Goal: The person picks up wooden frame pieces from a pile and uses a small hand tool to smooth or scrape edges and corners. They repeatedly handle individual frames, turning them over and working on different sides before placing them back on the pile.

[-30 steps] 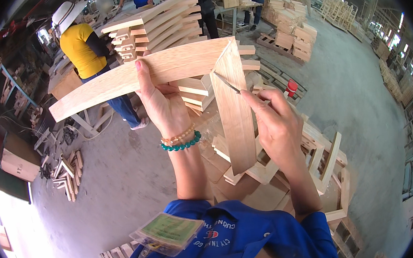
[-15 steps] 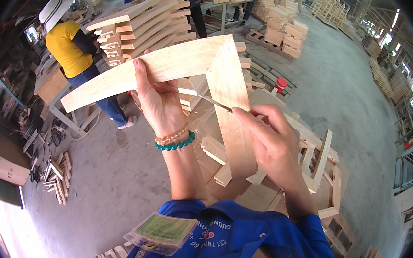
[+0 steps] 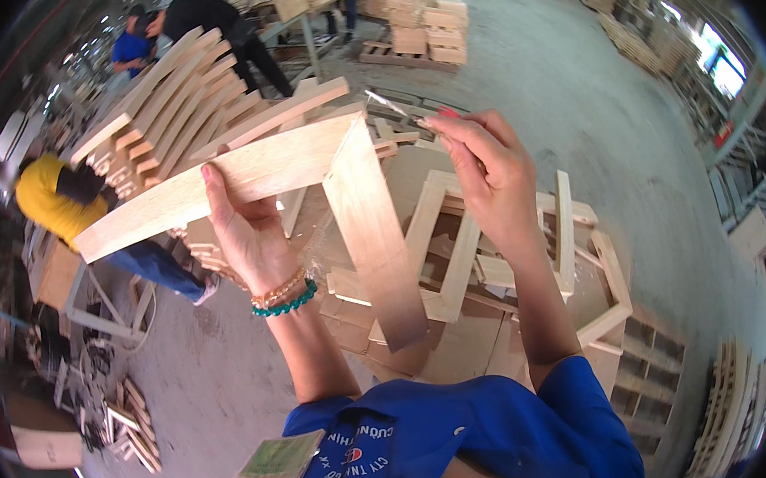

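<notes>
My left hand [image 3: 251,237] grips an L-shaped wooden corner piece [image 3: 365,222] by its slightly curved arm, thumb on the face towards me. The piece's other arm points down towards me, and a mitred seam shows at its corner. To the right, my right hand [image 3: 491,175] pinches a thin tool [image 3: 387,104] with a pale, narrow tip; I cannot make out its exact kind. The tool is raised beyond the corner and apart from the wood. Below my hands, several similar wooden frame pieces [image 3: 454,274] lie on cardboard [image 3: 478,340].
At the far left rises a stack of curved wooden parts [image 3: 171,103], with a person in yellow [image 3: 56,195] beside it. Another person in black [image 3: 210,31] bends over behind. A loaded pallet [image 3: 412,54] stands farther back, and wood scraps [image 3: 131,425] lie on the left floor.
My right hand has lifted the thin tool off the corner piece's near arm and moved it up and away. The view has turned right; my left hand keeps its hold.
</notes>
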A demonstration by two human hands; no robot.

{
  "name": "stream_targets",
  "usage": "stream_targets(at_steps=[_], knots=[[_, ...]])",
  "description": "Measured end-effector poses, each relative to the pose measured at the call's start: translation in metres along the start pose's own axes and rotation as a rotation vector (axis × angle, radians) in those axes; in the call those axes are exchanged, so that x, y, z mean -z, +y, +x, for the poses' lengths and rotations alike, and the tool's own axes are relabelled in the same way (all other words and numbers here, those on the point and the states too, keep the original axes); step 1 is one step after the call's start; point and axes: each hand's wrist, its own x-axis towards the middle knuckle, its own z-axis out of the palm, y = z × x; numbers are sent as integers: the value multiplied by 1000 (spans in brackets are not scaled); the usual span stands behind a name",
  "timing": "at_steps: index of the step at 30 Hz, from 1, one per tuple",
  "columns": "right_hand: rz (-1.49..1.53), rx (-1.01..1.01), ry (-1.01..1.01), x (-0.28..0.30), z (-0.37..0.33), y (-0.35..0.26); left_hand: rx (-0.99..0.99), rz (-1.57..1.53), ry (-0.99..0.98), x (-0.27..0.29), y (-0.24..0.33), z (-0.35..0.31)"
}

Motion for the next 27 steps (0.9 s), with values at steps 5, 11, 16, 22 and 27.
stream_targets(at_steps=[5,11,16,22,27], knots=[[62,-57,-110,1,-50,8,75,317,-81,-4,-24,-15],[-151,-267,174,54,-85,41,230,361,-300,-11,-64,-31],[-89,-585,387,127,-174,86,410,601,-452,-32,-93,-73],[-181,-942,662,206,-290,75,503,770,-921,-52,-132,-160],[-554,-846,873,265,-294,-1,548,1224,-1919,-46,-159,-219]])
